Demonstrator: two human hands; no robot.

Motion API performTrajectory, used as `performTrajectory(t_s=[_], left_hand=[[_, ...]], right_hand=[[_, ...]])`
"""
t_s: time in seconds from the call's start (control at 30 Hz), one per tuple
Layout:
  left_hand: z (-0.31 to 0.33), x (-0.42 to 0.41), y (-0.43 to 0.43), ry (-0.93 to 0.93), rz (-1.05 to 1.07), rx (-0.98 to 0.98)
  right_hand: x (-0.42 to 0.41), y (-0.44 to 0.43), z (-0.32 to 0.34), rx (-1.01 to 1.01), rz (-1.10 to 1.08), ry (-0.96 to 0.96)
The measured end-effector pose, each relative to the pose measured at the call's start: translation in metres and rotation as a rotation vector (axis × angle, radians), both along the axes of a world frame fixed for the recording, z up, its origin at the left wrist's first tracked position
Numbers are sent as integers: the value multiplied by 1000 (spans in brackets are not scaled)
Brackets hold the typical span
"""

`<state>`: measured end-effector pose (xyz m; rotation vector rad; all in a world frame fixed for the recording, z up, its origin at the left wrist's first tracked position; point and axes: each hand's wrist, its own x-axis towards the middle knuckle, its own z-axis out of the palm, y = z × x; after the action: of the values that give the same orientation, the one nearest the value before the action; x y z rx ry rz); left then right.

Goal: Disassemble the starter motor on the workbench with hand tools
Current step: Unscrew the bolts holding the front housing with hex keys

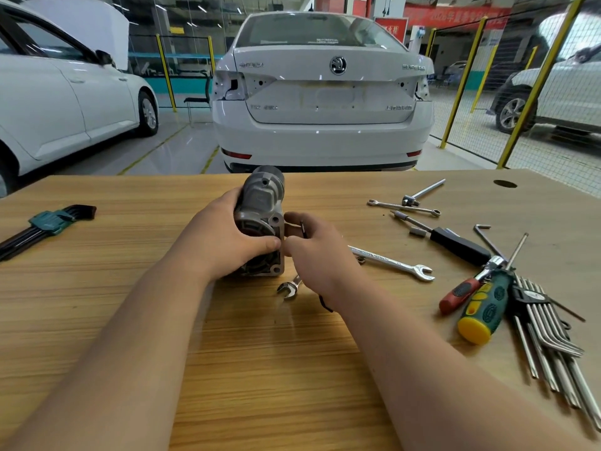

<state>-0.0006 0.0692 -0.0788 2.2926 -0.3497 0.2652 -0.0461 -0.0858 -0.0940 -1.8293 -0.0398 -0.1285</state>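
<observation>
A left hand (227, 236) grips the starter motor (261, 203); fingers (294, 219) of the right hand (312, 252) pinch a thin dark tool (303, 228) at its flange. The housing appears intact, with disassembly barely begun.

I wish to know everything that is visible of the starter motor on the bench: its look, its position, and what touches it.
The starter motor is a dull grey unit that looks like cast metal. Its flanged end, with bolt holes at the corners, faces the camera; a rounded body extends behind. It rests on the wooden bench. The left hand grips it from the left, thumb across the flange. The right hand holds a thin dark tool at its right edge.
</observation>
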Motion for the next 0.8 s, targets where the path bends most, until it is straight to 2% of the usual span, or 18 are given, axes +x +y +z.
performTrajectory(t_s=[0.17,0.57,0.8], left_hand=[[1,1,-3,-15,44,69],[4,-4,-1,2,8,73],[2,-2,0,4,4,69]], right_hand=[[1,-3,2,122,-29,48],[9,-2,0,113,-91,92],[7,2,3,37,-82,44]])
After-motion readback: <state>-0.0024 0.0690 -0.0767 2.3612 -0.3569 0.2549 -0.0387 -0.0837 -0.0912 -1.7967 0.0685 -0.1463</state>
